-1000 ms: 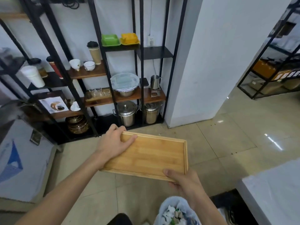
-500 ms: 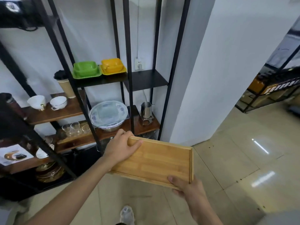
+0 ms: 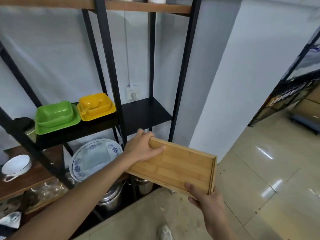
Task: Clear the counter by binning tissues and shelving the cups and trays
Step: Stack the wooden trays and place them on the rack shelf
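Note:
I hold a rectangular bamboo tray (image 3: pixel 180 167) flat in both hands, just in front of a black metal shelving unit. My left hand (image 3: pixel 142 148) grips its far left corner, thumb on top. My right hand (image 3: pixel 202 196) grips the near right corner from below, thumb on the tray's surface. The tray's far edge sits just below and in front of a bare black shelf (image 3: pixel 145 113). The tray carries nothing.
Green dishes (image 3: pixel 55 116) and yellow dishes (image 3: pixel 95 106) stand on the black shelf's left part. Below are a blue-patterned plate (image 3: pixel 95 158), steel pots (image 3: pixel 112 196), a white cup (image 3: pixel 16 165) and glasses. A black upright post (image 3: pixel 112 75) rises ahead. A white pillar (image 3: pixel 233 84) stands right.
I have moved closer to the shelving, and the tray has risen from the lower wooden shelf's level toward the black shelf. Both hands keep their grip.

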